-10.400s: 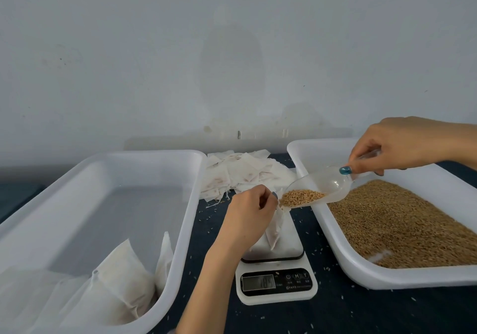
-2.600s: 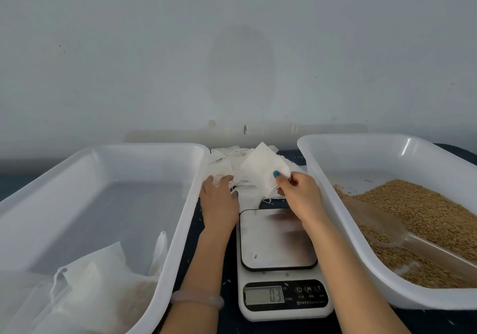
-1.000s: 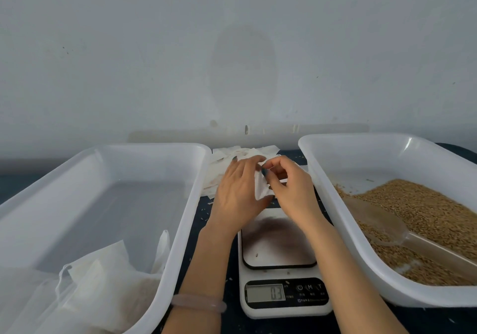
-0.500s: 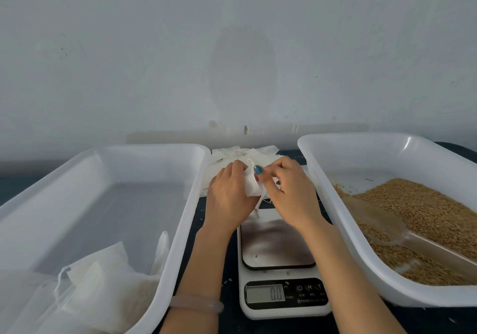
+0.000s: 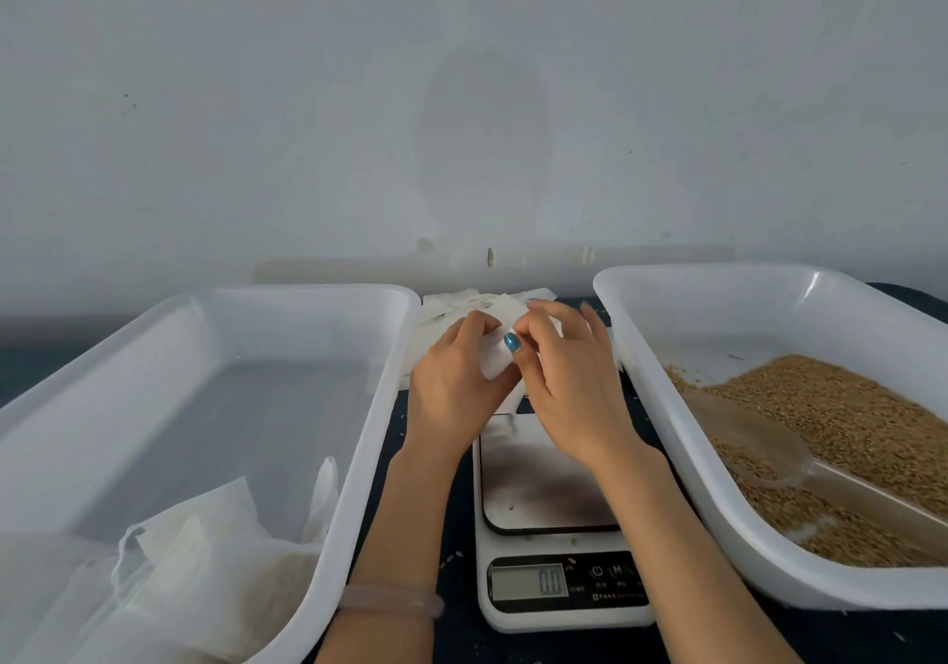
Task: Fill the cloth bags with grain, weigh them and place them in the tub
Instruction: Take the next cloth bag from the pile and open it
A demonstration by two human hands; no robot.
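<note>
We are facing a pale wall (image 5: 461, 99). Below it, two white tubs are standing on a dark table (image 5: 451, 561). The left tub (image 5: 308, 290) is keeping a few full bags (image 5: 205, 561) in its near corner. The right tub (image 5: 718, 268) is carrying the grain (image 5: 846, 417), which is heaped toward its right side. A clear scoop (image 5: 754, 448) is lying on the grain, with its handle running to the near right.

Between the tubs the scale (image 5: 556, 525) is sitting with almost nothing on its plate (the display is showing 0.0).

Above the far end of the scale we are holding one empty bag (image 5: 495, 361) with both hands. Our left hand (image 5: 454, 381) is gripping it from the left with the fingers curled round the cloth. Our right hand (image 5: 569, 376) is pinching its upper edge, and its other fingers are spreading loosely. We cannot tell whether the lower end of the bag is touching the plate.

Just behind the hands, a pile (image 5: 446, 312) of empty bags is lying on the table between the tubs. A pale bracelet (image 5: 390, 602) is sitting on our left wrist.
</note>
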